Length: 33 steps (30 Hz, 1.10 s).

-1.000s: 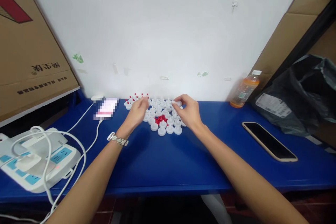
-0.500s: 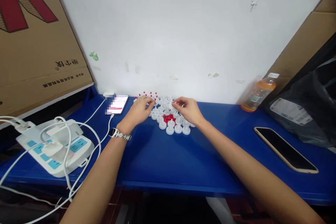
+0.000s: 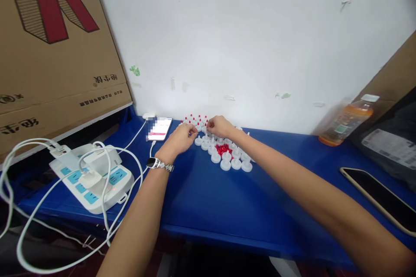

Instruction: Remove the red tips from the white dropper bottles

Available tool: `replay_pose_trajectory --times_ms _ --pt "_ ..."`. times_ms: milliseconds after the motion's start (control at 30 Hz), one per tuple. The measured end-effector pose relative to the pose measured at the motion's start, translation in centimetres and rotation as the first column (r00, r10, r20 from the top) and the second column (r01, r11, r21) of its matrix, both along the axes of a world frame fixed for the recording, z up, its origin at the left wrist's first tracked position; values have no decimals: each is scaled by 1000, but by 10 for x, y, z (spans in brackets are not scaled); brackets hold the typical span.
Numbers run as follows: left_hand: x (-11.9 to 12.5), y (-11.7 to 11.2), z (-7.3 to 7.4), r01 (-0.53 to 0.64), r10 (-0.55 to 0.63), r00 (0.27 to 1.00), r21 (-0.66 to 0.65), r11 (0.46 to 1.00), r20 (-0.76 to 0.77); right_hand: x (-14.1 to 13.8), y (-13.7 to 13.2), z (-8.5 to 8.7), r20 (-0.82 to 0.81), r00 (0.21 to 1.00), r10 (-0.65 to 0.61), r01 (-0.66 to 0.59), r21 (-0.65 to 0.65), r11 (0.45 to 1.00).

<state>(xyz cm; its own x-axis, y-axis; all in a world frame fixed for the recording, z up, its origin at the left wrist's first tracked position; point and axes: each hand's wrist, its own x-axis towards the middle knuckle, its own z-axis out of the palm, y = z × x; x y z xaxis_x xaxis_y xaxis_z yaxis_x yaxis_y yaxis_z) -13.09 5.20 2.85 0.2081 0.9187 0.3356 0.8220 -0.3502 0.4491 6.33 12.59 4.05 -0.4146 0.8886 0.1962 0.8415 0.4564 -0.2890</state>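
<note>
My left hand (image 3: 182, 137), with a watch (image 3: 152, 162) on its wrist, is beside the white nozzle caps with red tips (image 3: 194, 120) near the wall. Its thumb and fingertips are pressed together; anything between them is too small to make out. Just to its right, my right hand (image 3: 221, 126) is closed in a pinch over the caps, its fingertips partly hiding what they touch. White nozzle caps without red tips (image 3: 226, 164) stand in a cluster below my right hand. Loose small red tips (image 3: 223, 150) are heaped in the midst of them.
On the left are a lit phone (image 3: 160, 129), a white power strip (image 3: 123, 184) with looping cables, and a cardboard box (image 3: 110, 43). A drink bottle (image 3: 351, 121), a dark phone (image 3: 380, 199) and a dark plastic bag (image 3: 393, 147) are on the right. A white wall (image 3: 227, 43) rises behind the blue table (image 3: 208, 207).
My right hand has moved left, from over the untipped caps to close beside my left hand. The whole view has shifted, so the table items appear farther right.
</note>
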Motion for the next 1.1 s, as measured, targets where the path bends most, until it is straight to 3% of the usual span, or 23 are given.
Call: replay_pose_trajectory --times_ms 267,467,600,700,767,867,967,1100 --pt "0 2 -3 38 -38 999 -34 999 17 1 7 2 99 995 0 3 -36 999" --pt "3 1 -2 17 -17 1000 -20 1000 -4 -14 14 0 50 985 -164 158 101 982" --pt "5 0 -2 17 -17 1000 -25 1000 1 -23 16 -5 48 982 -184 180 74 981" --pt "7 1 -1 34 -35 999 24 999 19 -17 10 -5 -50 981 -186 190 119 974" --pt "13 0 1 37 -45 997 107 994 69 -5 0 -3 -226 968 -111 148 153 977" --pt "31 -6 3 69 -108 981 235 969 159 19 -30 -1 -512 855 85 0 163 987" --pt "54 -17 5 177 -220 965 268 947 139 42 -67 -3 -592 795 135 -61 144 988" --pt "77 -26 7 276 -270 961 275 921 -64 58 -103 -6 -625 769 136 -37 169 985"
